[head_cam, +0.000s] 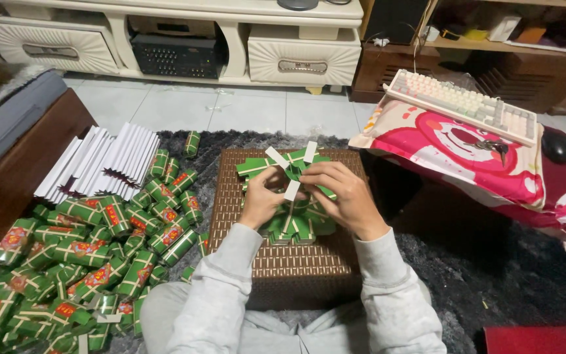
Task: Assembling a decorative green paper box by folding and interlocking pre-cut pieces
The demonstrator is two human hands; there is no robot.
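Between both hands' fingers (296, 180), green paper box (293, 196)

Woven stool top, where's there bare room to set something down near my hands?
The near edge of the woven stool, between the green paper sheet and your lap, is bare, as is its left strip. The dark rug right of the stool is open too. Left is crowded: a pile of green folded boxes and white flat stacks.
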